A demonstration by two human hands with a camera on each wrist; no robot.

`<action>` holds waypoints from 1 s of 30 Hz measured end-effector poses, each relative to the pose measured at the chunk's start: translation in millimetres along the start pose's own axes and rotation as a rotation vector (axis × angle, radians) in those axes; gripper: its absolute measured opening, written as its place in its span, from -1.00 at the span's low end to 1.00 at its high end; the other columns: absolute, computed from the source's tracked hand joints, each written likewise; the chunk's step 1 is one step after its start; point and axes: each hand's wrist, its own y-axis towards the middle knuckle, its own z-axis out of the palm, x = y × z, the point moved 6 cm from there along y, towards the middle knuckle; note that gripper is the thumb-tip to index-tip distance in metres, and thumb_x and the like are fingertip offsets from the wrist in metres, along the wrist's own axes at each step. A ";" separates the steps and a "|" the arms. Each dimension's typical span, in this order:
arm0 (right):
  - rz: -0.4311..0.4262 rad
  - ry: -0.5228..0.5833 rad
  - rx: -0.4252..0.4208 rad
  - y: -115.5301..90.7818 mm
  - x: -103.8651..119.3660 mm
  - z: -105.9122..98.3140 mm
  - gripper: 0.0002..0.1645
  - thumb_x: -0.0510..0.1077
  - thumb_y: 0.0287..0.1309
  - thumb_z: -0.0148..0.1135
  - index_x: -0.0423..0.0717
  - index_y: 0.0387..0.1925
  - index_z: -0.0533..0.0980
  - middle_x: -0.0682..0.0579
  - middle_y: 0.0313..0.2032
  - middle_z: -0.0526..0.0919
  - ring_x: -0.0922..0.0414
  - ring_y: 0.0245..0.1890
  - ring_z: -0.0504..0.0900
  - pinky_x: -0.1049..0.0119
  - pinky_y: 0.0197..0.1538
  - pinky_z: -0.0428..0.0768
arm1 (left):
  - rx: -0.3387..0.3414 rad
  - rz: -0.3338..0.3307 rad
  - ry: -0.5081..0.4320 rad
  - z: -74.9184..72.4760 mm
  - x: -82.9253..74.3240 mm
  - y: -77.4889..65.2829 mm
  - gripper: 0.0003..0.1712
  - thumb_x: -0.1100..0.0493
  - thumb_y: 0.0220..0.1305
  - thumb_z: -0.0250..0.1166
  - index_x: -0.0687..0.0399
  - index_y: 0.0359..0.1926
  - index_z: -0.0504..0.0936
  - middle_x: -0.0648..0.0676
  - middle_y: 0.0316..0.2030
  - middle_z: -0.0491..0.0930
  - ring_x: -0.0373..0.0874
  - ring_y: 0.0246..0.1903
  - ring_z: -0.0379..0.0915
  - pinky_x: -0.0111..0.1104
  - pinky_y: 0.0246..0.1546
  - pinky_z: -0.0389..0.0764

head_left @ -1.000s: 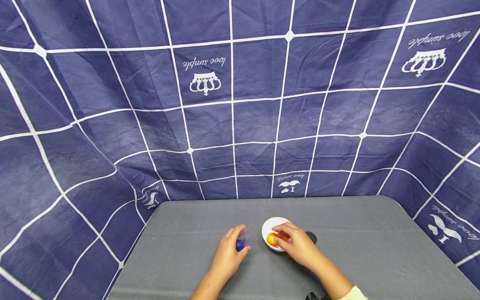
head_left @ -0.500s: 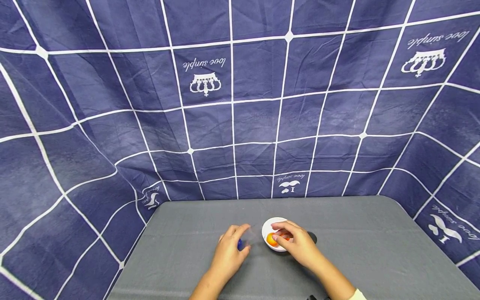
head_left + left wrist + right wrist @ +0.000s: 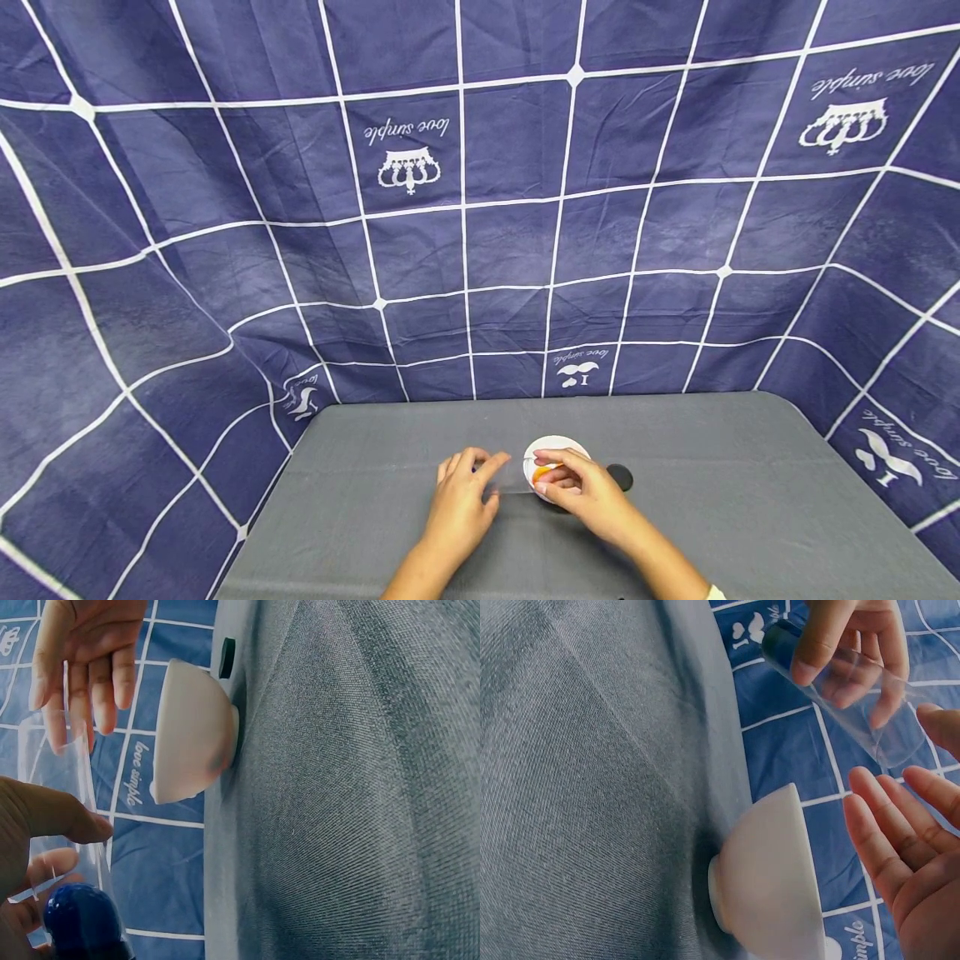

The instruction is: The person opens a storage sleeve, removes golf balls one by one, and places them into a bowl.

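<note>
My left hand [image 3: 459, 507] grips a clear plastic cylinder [image 3: 862, 724], held tilted above the table with its mouth turned toward my right hand. A blue ball [image 3: 81, 919] shows at the cylinder's far end, among the left fingers. My right hand [image 3: 591, 497] is above the white bowl [image 3: 191, 735], palm toward the cylinder, its fingers [image 3: 892, 840] relaxed and slightly bent with nothing in them. Its fingertips come right up to the cylinder's mouth. Inside the bowl, part of an orange ball [image 3: 543, 472] shows; the rest is hidden behind the right hand.
A black disc [image 3: 619, 477] lies on the grey cloth-covered table [image 3: 720, 500], just right of the bowl. A blue curtain [image 3: 510, 242] with white lines hangs behind and along both sides.
My left hand has turned the cylinder, tipping its mouth right toward the bowl, and the blue ball is now mostly hidden in the head view. My right hand has shifted slightly left, covering more of the orange ball.
</note>
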 end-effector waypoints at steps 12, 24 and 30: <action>0.070 0.059 0.011 -4.7 -4.8 8.8 -0.43 -0.15 0.28 0.35 -0.33 0.24 0.47 -0.39 0.10 0.58 0.26 -0.06 0.72 0.41 -0.04 0.70 | -0.008 0.067 0.071 -2.3 -6.0 2.6 -0.26 0.38 -0.33 0.53 -0.24 0.00 0.72 -0.03 -0.16 0.59 -0.08 -0.06 0.52 -0.11 0.13 0.36; 0.166 0.135 0.020 -7.7 -13.9 16.5 -0.41 -0.17 0.30 0.31 -0.38 0.25 0.42 -0.38 0.11 0.59 0.32 -0.03 0.71 0.47 -0.02 0.67 | -0.020 0.116 0.137 -5.9 -13.4 4.9 -0.26 0.50 -0.33 0.40 -0.22 -0.04 0.73 0.04 -0.15 0.61 0.01 -0.02 0.51 0.07 0.26 0.34; 0.184 0.163 0.017 -9.1 -17.4 18.4 -0.43 -0.19 0.31 0.30 -0.39 0.25 0.41 -0.40 0.10 0.59 0.33 -0.04 0.71 0.47 -0.02 0.66 | -0.030 0.126 0.157 -5.7 -13.9 4.3 -0.25 0.47 -0.37 0.44 -0.24 -0.05 0.72 0.02 -0.14 0.60 -0.01 -0.02 0.51 0.06 0.25 0.35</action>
